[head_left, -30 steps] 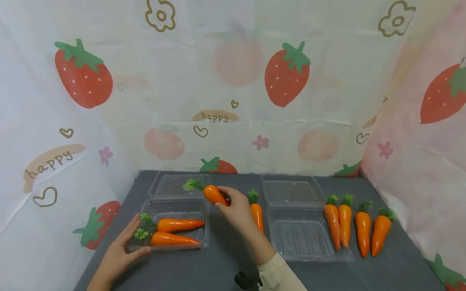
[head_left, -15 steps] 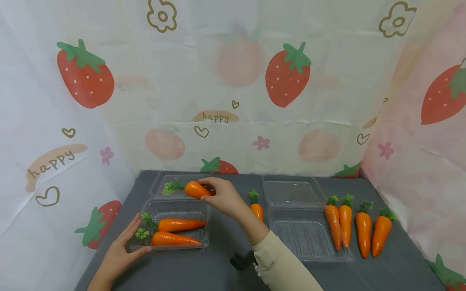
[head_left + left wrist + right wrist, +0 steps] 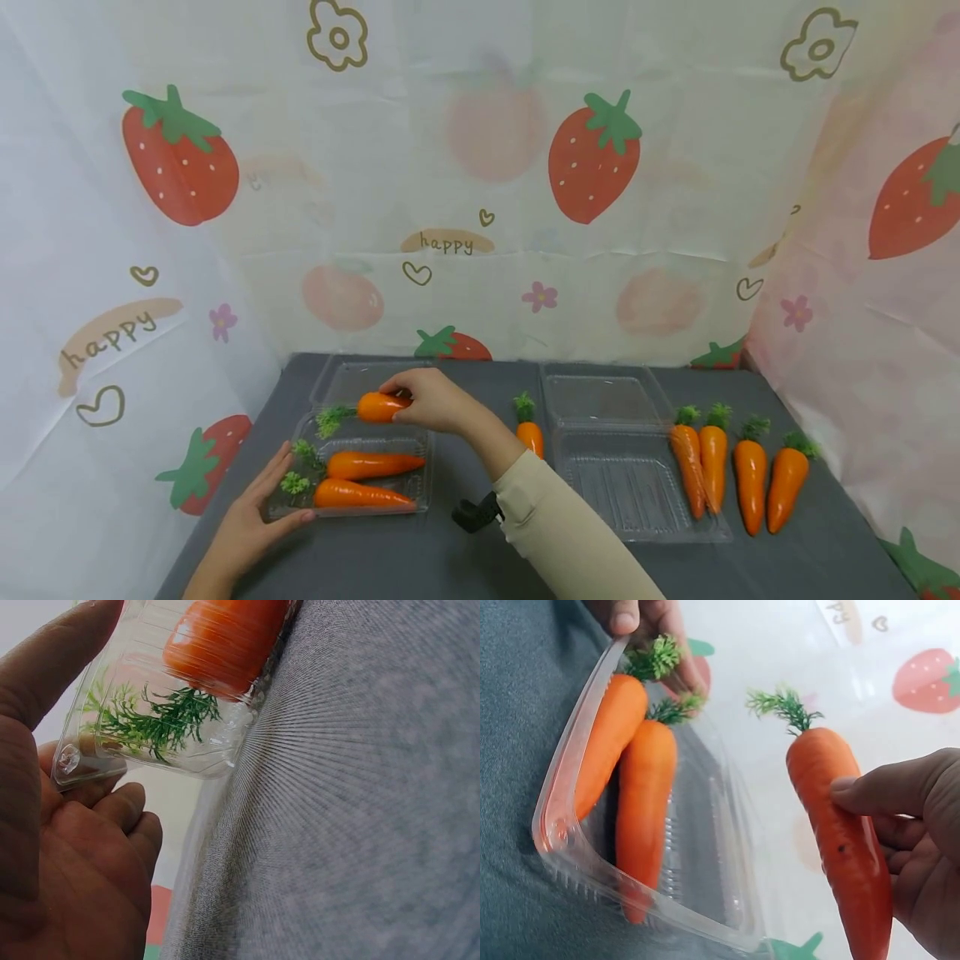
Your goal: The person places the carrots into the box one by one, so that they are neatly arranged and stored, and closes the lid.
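My right hand (image 3: 435,402) pinches an orange carrot (image 3: 381,408) with a feathery green top over the back part of the left clear plastic box (image 3: 416,440). In the right wrist view, thumb and fingers hold its side, its top pointing up and its tip down. Two more carrots lie side by side inside that box, a nearer carrot (image 3: 363,495) and a farther carrot (image 3: 375,464), their greens to the left. My left hand (image 3: 243,529) holds the box's near left corner, thumb along the front rim and fingers along the left side.
A second hinged clear box (image 3: 630,483) stands open to the right. One carrot (image 3: 529,437) lies between the boxes, partly behind my right forearm. Several carrots (image 3: 750,483) lie at the right, some overlapping that box's edge. A strawberry-print cloth (image 3: 487,292) encloses the grey table (image 3: 405,558).
My right hand has carried the carrot leftward from the gap between the boxes to over the left box, turning it more level. My left hand has stayed at the corner.
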{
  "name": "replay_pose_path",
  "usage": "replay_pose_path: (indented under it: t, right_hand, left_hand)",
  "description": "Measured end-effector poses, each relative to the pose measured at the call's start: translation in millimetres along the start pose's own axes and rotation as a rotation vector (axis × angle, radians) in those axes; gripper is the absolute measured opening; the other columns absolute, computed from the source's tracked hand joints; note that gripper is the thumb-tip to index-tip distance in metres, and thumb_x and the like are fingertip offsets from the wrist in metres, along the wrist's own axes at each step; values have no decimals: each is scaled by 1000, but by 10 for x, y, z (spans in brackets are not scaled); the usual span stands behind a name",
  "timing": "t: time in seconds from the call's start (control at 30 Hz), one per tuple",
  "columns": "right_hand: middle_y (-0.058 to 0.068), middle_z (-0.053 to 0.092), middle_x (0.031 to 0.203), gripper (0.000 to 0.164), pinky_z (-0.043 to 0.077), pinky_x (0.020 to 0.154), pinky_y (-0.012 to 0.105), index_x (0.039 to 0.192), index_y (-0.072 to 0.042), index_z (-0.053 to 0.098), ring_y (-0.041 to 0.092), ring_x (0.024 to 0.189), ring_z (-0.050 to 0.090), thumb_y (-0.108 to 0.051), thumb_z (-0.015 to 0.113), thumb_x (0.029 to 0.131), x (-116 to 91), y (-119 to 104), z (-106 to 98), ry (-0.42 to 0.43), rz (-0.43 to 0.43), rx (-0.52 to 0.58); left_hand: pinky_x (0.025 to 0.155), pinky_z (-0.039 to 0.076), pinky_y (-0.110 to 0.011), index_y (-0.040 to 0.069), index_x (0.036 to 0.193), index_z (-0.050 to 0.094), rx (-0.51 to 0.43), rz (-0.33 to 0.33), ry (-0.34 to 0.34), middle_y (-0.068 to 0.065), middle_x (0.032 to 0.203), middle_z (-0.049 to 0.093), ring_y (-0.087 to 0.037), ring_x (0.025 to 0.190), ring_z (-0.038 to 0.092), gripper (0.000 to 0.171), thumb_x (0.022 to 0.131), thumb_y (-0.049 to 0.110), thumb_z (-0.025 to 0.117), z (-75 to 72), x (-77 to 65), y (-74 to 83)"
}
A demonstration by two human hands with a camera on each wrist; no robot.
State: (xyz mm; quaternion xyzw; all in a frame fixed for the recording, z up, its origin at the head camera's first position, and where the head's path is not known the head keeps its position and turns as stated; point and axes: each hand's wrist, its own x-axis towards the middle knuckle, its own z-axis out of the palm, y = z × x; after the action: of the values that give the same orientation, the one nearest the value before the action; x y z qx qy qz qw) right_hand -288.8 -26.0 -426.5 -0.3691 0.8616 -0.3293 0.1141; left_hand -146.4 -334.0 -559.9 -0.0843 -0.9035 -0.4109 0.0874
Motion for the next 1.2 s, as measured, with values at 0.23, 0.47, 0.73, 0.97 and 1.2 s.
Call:
replay_pose_path:
  t: [0.23,0.47,0.73,0.97,1.2]
  right_hand:
    - [-1,71,124,42,55,88,21,134,-13,68,8,105,65,-11,76,94,194,42,118,-36,40,11]
    - [1,72,123,40,54,87,20,132,-11,70,12,106,66,-9,76,92,288,113,270,-62,48,-4]
    - [0,72,121,39,56,77,19,132,-13,70,9,102,65,-9,76,93,343,158,401,-57,78,99]
    - [-3,71,120,40,56,75,20,132,-15,70,8,102,65,-9,76,93,417,202,495,-51,108,132]
    - [-4,71,119,39,56,78,22,131,-17,71,9,102,65,-10,77,92,460,227,585,-33,147,156]
  left_hand:
    - [98,16,5,16,162,32,-2,0,1,-3,171,21,20,140,12,95,85,30,85,5,-2,-14]
    - [106,17,-2,16,163,31,10,-16,-6,-2,172,20,21,140,10,94,87,33,84,26,-3,-57]
    - [121,31,-46,18,163,31,3,-33,-13,-2,172,20,18,141,11,95,86,34,84,1,14,-30]
    - [99,15,3,19,163,31,-4,-9,-6,-4,171,21,19,140,12,95,85,31,85,8,9,-12]
    - [117,28,-17,20,163,31,7,-25,-17,-1,171,20,19,140,12,94,86,33,84,-3,14,-24]
